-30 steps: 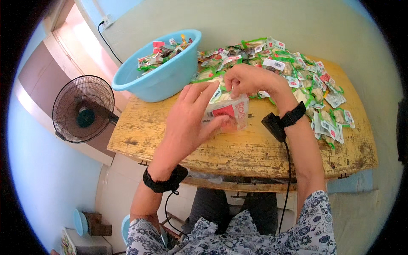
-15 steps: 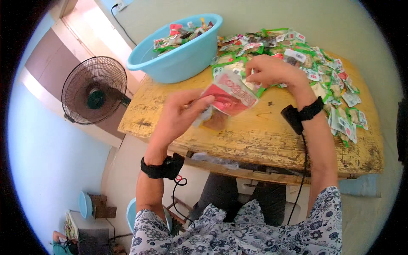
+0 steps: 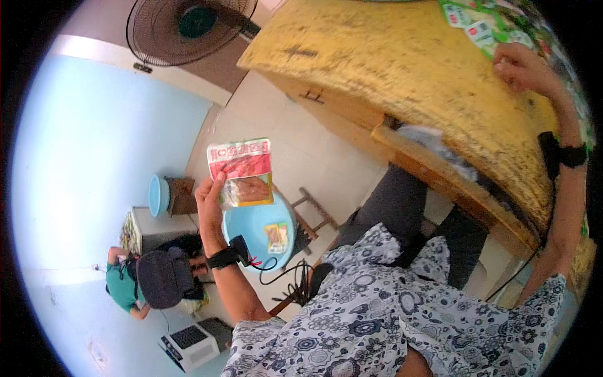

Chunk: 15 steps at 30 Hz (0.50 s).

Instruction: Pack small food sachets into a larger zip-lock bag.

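My left hand (image 3: pixel 210 198) pinches a flat snack packet (image 3: pixel 248 168), red and white at the top, with a clear lower part showing brown food. It is held above a light blue basin (image 3: pixel 290 217) beside my left side. Inside that basin lies one yellow and white packet (image 3: pixel 276 237). My right hand (image 3: pixel 521 69) is over the right part of the worn yellow table (image 3: pixel 377 56), its fingers curled in. Whether anything is in those fingers is hidden. Just beyond it are green and white packets (image 3: pixel 480 31).
A half-open drawer (image 3: pixel 402 147) with clear plastic inside sticks out at the table's front edge. Beside the basin stands a wooden stool (image 3: pixel 314 210). A black fan (image 3: pixel 195 25) is at the far left. Further off, a person in green (image 3: pixel 119 279) is near a dark chair (image 3: pixel 164 276).
My left hand has carried the packet from over the table to above the basin at my left. The view has swung left and down. My right hand has left the other packets' middle.
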Each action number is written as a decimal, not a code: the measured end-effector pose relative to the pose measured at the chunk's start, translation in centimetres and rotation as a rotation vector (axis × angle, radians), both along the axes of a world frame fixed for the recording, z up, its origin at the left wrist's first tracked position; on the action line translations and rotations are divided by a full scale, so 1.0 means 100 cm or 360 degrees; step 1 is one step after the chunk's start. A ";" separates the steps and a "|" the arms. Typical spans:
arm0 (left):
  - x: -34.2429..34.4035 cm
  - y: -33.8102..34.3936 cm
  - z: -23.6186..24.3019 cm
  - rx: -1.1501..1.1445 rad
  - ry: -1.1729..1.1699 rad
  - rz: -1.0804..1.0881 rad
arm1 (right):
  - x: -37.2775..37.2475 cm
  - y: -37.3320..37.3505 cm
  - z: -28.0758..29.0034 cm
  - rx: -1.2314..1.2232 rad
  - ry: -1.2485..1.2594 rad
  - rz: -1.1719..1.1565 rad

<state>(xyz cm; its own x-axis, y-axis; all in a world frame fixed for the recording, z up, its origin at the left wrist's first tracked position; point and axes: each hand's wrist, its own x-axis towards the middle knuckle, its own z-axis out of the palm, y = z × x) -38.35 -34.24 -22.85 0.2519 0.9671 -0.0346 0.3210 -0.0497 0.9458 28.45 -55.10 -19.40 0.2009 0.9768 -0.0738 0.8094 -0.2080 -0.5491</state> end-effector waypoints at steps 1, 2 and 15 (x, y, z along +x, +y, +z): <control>-0.028 0.000 -0.015 -0.0005 -0.0011 0.0121 | 0.009 0.002 -0.011 -0.0019 -0.0017 -0.0033; -0.042 -0.004 -0.030 -0.0046 -0.0166 0.0317 | 0.014 0.000 -0.016 -0.0030 0.0002 0.0001; -0.233 -0.087 -0.256 -0.0481 -0.0809 0.1318 | 0.048 0.005 -0.073 -0.0204 -0.0529 -0.0189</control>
<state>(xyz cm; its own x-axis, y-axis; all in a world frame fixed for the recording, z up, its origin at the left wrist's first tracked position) -61.70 -42.97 -48.44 -0.4401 0.8127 -0.3819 -0.2975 0.2694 0.9159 33.29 -54.56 -26.72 0.3455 0.9325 -0.1055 0.9054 -0.3608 -0.2240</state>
